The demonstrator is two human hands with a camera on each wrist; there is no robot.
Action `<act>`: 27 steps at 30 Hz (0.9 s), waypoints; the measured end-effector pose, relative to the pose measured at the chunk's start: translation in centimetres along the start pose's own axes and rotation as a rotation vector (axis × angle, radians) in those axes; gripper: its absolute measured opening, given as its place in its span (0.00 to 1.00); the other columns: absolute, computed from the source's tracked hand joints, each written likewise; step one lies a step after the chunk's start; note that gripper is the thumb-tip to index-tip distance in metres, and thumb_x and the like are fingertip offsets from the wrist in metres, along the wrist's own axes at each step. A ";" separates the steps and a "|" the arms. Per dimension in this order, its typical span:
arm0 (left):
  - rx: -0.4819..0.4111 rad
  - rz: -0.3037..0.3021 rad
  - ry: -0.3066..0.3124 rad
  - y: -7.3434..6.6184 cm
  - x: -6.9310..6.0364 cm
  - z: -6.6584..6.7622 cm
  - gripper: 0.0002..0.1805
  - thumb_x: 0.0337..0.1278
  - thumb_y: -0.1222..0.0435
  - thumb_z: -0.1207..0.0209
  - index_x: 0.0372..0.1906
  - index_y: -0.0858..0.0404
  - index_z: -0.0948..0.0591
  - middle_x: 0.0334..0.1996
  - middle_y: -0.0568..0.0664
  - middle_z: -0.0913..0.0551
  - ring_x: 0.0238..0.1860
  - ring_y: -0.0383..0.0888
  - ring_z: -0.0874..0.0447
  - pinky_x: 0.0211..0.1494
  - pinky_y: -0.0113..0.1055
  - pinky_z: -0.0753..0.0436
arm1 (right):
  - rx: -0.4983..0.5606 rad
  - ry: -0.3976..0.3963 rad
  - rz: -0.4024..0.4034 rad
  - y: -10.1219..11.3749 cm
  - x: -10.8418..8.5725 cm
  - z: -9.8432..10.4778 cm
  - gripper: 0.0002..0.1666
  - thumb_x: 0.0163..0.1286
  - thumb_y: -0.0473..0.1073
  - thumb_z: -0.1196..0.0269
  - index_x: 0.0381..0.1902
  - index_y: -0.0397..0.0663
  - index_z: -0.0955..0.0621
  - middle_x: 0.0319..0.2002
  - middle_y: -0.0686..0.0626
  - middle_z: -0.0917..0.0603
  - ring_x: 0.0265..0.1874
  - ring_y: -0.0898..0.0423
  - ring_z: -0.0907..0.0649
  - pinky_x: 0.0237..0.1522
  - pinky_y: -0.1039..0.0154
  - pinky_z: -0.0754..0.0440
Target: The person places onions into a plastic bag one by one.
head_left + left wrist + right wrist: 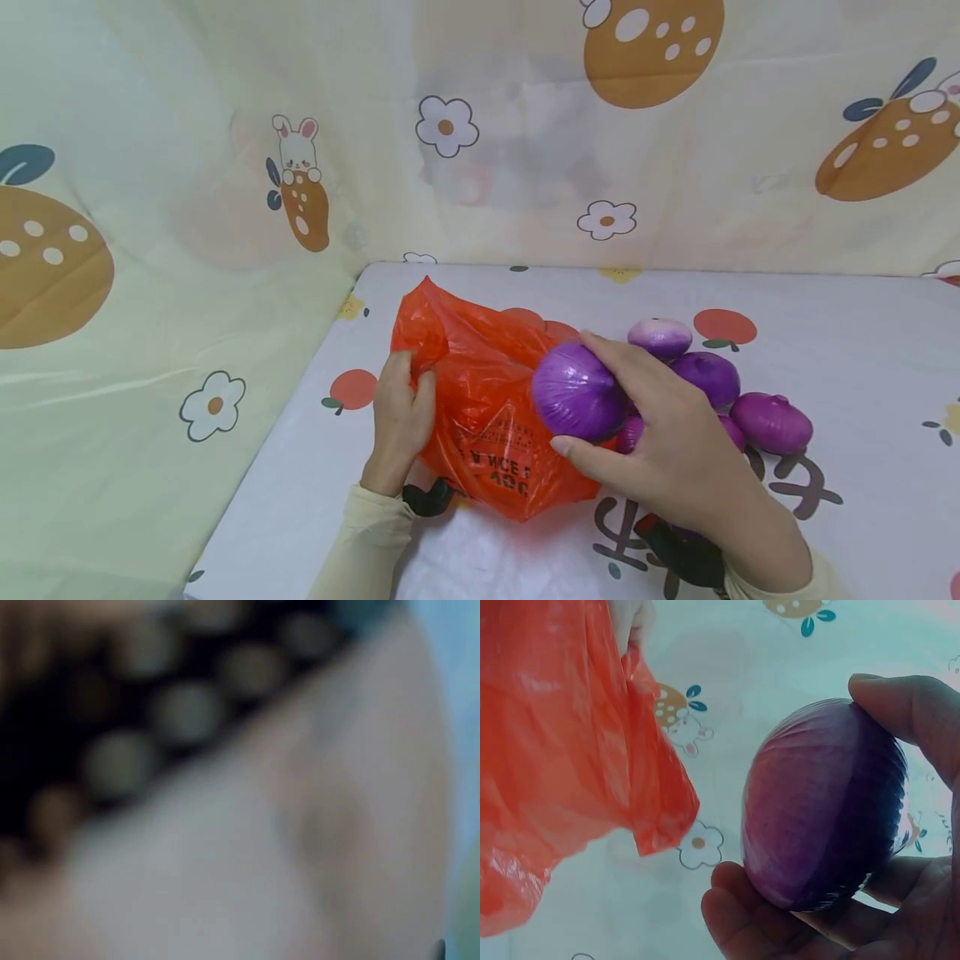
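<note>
A purple onion (pixel 577 392) is gripped in my right hand (pixel 675 450), between thumb and fingers, over the right part of a red plastic bag (pixel 487 400). In the right wrist view the onion (pixel 817 806) shows between the thumb and the fingers of the right hand (pixel 907 915), apart from the bag (pixel 562 750). My left hand (pixel 401 412) pinches the bag's left edge between thumb and fingers. The left wrist view is blurred; neither the bag nor the fingers can be made out there.
Several more purple onions lie in a group right of the bag, among them a pale-topped one (pixel 660 337) and a reddish one (pixel 772 422). The table (pixel 285 500) has a printed white cover. Patterned sheets (pixel 517 167) hang behind it and at the left.
</note>
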State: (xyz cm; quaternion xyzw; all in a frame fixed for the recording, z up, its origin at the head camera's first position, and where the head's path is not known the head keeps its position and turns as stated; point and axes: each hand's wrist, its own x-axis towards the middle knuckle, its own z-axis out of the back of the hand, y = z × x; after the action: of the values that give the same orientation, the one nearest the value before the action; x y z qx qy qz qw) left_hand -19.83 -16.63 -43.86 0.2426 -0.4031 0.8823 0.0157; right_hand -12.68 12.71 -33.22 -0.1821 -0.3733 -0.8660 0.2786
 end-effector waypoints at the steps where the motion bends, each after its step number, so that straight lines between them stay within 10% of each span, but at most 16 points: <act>1: 0.000 0.000 0.000 -0.1 0.0 0.0 0.11 0.67 0.67 0.47 0.49 0.65 0.20 0.43 0.55 0.18 0.42 0.51 0.21 0.48 0.50 0.13 | 0.007 0.005 0.009 0.1 0.0 -0.1 0.55 0.51 0.48 0.17 0.76 0.51 0.28 0.65 0.49 0.18 0.60 0.50 0.17 0.49 0.44 0.12; 17: -0.015 -0.012 -0.009 -0.2 -0.1 0.1 0.12 0.67 0.67 0.46 0.50 0.65 0.20 0.44 0.56 0.18 0.42 0.53 0.20 0.49 0.52 0.11 | 0.061 0.087 0.154 0.8 -0.2 -2.0 0.54 0.55 0.54 0.19 0.76 0.50 0.29 0.68 0.47 0.21 0.64 0.49 0.19 0.53 0.48 0.12; 27: -0.004 -0.004 -0.006 0.0 -0.1 0.2 0.12 0.67 0.67 0.47 0.51 0.65 0.20 0.45 0.55 0.18 0.43 0.52 0.21 0.49 0.50 0.13 | -0.060 0.174 0.096 -0.7 0.0 -3.5 0.51 0.57 0.55 0.22 0.75 0.48 0.28 0.64 0.44 0.19 0.56 0.49 0.15 0.51 0.50 0.11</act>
State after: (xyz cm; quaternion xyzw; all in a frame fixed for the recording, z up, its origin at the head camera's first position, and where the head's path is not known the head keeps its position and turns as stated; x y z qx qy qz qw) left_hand -19.62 -16.75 -43.79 0.2460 -0.4044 0.8807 0.0169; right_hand -13.51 10.44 -35.89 -0.1321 -0.3126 -0.8749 0.3455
